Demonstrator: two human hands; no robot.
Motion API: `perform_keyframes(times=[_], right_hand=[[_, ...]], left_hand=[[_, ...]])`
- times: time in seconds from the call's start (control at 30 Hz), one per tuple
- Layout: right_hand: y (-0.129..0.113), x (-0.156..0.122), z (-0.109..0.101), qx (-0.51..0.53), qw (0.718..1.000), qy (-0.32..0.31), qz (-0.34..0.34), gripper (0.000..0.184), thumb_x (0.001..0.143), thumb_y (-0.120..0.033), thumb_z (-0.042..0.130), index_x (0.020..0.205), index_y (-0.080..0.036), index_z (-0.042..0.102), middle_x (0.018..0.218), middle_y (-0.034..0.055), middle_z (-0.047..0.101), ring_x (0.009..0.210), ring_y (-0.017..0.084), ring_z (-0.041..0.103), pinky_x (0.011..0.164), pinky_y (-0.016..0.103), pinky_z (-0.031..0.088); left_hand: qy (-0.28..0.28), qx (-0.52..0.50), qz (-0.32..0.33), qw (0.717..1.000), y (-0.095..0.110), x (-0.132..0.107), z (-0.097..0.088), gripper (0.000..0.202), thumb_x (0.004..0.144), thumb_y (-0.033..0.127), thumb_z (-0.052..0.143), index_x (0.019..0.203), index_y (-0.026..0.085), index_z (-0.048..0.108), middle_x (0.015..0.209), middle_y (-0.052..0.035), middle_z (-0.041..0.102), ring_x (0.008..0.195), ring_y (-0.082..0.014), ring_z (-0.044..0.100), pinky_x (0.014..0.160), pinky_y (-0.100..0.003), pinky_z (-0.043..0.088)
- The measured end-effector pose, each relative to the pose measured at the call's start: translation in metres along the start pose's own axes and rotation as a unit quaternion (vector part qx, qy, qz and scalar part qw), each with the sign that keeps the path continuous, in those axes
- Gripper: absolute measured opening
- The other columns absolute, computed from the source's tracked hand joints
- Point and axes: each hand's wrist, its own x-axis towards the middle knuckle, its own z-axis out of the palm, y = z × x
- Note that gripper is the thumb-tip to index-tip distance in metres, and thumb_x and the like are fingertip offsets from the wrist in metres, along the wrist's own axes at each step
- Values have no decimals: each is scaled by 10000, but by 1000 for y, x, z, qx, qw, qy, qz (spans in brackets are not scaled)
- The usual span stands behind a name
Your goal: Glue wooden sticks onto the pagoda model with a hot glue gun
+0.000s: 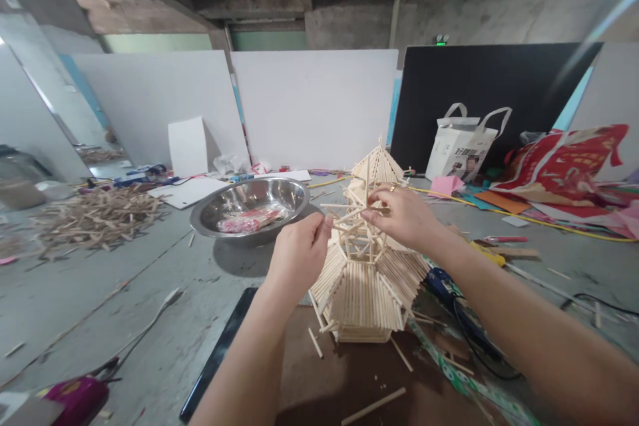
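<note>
A pagoda-like model of thin wooden sticks [362,293] stands in front of me, with a wide sloping stick roof below and an open stick frame above it. My left hand [299,253] is closed at the frame's left side, thumb and fingers pinching the end of a light wooden stick [345,216]. From the right, my right hand [404,213] reaches over the frame, its fingertips closed on a wooden stick by an upright one [368,176]. Behind the hands rises a pointed stick roof [379,163]; whether it belongs to the same model I cannot tell.
A steel basin [200,221] holding a plastic-wrapped packet stands left of the model, beyond it a heap of sticks [100,216]. A dark flat device [219,353] lies near my left forearm. A purple tool [80,399], a green tape [449,373] and a white bag [456,150] lie around.
</note>
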Motion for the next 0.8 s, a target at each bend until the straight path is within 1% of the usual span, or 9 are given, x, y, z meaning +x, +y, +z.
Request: perform_keyframes(times=[0.23, 0.57, 0.8], right_hand=[[-1, 0, 0, -2, 1000, 2, 4, 161, 739, -297, 525, 794, -166, 602, 859, 53, 640, 801, 186, 568, 704, 297, 400], [0, 0, 0, -3, 1000, 0, 4, 164, 736, -289, 531, 791, -153, 604, 853, 56, 637, 808, 186, 561, 713, 297, 396], [-1, 0, 1, -1, 1000, -4, 6, 170, 741, -294, 523, 796, -152, 599, 860, 59, 635, 816, 186, 560, 720, 301, 397]], left_hand=[[-2, 8, 0, 1000, 1, 0, 0, 350, 836, 344, 333, 541, 170, 405, 476, 28, 408, 468, -91, 366, 479, -228, 210], [0, 22, 12, 1000, 1, 0, 0, 325, 836, 322, 342, 554, 171, 402, 469, 34, 385, 451, -85, 332, 474, -229, 195], [5, 42, 18, 999, 2, -1, 0, 326, 835, 310, 348, 540, 173, 348, 457, 40, 349, 435, -80, 298, 470, -232, 183]])
